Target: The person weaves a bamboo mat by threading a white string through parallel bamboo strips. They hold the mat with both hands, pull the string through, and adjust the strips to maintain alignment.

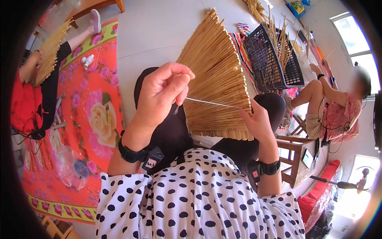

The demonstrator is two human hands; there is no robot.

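Observation:
Across my lap lies a fan-shaped mat of straw stalks [217, 79], its stalks packed side by side, its cut ends forming the right edge. My left hand [165, 93] is raised over the mat's left side, thumb and fingers pinched on a white thread [213, 102]. That thread runs taut across the mat to its right edge. There my right hand [258, 121] grips the rim, thumb on top near where the thread meets the stalks; its other fingers are mostly hidden under the mat. Whether a needle is in the left pinch cannot be made out.
On the right stands a black plastic crate [272, 59] of loose stalks, near a seated person [338, 103]. A wooden stool [296, 159] is closer to me. At left, another person holds a similar mat [51, 53] beside a red floral cloth [85, 131] with a plastic bag [71, 165].

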